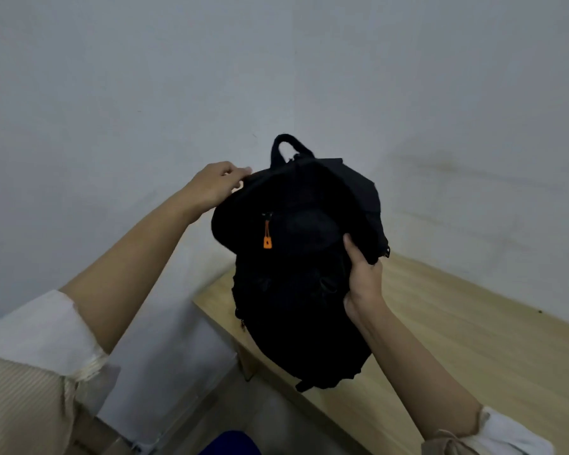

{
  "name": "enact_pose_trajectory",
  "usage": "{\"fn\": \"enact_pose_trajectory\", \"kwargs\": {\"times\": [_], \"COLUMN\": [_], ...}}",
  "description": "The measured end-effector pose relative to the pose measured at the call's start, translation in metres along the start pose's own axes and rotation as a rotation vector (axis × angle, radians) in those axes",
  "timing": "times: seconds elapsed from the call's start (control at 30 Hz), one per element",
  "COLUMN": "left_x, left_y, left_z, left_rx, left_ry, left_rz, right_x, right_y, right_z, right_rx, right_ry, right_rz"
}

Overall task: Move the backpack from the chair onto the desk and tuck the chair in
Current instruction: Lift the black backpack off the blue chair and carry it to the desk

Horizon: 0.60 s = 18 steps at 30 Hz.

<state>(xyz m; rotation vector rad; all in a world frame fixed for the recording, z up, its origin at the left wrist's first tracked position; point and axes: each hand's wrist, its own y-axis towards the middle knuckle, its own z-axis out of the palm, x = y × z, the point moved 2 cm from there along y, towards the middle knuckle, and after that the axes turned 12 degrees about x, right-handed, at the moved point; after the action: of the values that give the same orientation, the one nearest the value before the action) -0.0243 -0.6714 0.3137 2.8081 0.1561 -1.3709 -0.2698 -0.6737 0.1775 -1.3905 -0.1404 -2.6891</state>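
Observation:
A black backpack [296,264] with an orange zipper pull stands upright at the left end of a light wooden desk [457,339]. Whether its bottom rests on the desktop I cannot tell. My left hand [216,183] grips the bag's upper left edge. My right hand [362,274] clasps its right side, thumb on the front. The carry handle sticks up at the top. A blue patch [230,443] at the bottom edge may be the chair seat; the rest of the chair is hidden.
Pale walls meet in a corner right behind the desk. A gap of floor [178,372] lies left of the desk's end. The desktop stretches away to the right of the bag.

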Motion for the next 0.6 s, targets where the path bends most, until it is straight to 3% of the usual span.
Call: {"fn": "enact_pose_trajectory", "kwargs": {"times": [0.17,0.4,0.6], "left_x": [0.077,0.186,0.220], "left_y": [0.009,0.044,0.106], "left_z": [0.001,0.071,0.122], "left_rx": [-0.094,0.068,0.016], "left_ry": [-0.077,-0.222,-0.232], "left_rz": [-0.202,-0.572,-0.502], "right_x": [-0.019,-0.071,-0.130], "right_y": [0.046,0.125,0.192], "right_z": [0.016,0.033,0.008], "right_rx": [-0.025,-0.102,-0.170], "right_ry": [0.105,0.288,0.449], "right_rz": [0.054,0.257,0.455]}}
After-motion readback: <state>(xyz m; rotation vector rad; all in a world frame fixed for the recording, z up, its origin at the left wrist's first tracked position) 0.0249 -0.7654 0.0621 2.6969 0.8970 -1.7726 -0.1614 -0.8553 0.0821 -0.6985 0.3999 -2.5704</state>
